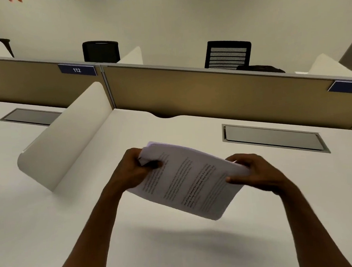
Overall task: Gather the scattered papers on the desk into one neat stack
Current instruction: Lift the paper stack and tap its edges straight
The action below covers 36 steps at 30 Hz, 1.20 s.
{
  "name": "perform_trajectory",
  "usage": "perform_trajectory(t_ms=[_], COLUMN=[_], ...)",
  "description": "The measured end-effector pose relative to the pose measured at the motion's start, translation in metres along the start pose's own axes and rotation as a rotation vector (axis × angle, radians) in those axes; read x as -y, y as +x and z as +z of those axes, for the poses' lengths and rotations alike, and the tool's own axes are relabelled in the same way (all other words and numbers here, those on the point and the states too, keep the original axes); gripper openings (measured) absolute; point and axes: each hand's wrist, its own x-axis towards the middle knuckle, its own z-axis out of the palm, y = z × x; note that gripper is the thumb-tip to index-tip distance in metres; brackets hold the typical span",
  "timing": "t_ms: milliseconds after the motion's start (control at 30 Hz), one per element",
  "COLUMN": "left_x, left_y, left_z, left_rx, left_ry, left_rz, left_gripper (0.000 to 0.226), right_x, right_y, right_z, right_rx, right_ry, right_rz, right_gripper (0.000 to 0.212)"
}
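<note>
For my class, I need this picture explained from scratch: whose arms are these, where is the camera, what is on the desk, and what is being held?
There is no machine here. The arms belong to a person, and the single picture comes from a wide-angle camera worn on that person's head, looking forward and down, so the edges look bent.

The left hand and the right hand grip opposite ends of a bundle of printed papers. The bundle is held above the white desk, not resting on it; its shadow falls on the desk below. The sheets are not yet squared: the far-left corners fan out.

No loose sheets show on the desk. Set into it is a grey cable hatch. A white side divider stands to the left, and a tan partition runs behind, with black chairs beyond.
</note>
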Motion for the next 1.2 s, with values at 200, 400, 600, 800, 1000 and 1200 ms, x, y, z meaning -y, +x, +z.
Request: perform_trajectory(t_ms=[200, 400, 600, 800, 1000, 1200], left_x=[0.041, 0.070, 0.108, 0.108, 0.124, 0.122], left_y=[-0.022, -0.027, -0.042, -0.035, -0.037, -0.035], left_z=[0.019, 0.043, 0.075, 0.082, 0.088, 0.092], left_rx=[-0.081, -0.140, -0.102, -0.188, -0.104, -0.151], left_ry=[-0.546, -0.619, -0.467, -0.439, -0.403, -0.442], left_rz=[-0.144, -0.228, -0.291, -0.273, -0.292, -0.285], left_gripper=[0.023, 0.031, 0.025, 0.019, 0.024, 0.026], right_x=[-0.036, -0.040, -0.084, -0.080, -0.091, -0.090], right_y=[-0.013, -0.005, -0.019, -0.013, -0.018, -0.015], right_z=[0.026, 0.079, 0.121, 0.119, 0.132, 0.128], right_rx=[0.068, -0.276, -0.373, -0.455, -0.448, -0.485], right_ry=[0.599, 0.519, 0.569, 0.603, 0.570, 0.605], right_rz=[0.101, 0.168, 0.283, 0.279, 0.324, 0.297], right_gripper=[0.063, 0.038, 0.043, 0.035, 0.044, 0.046])
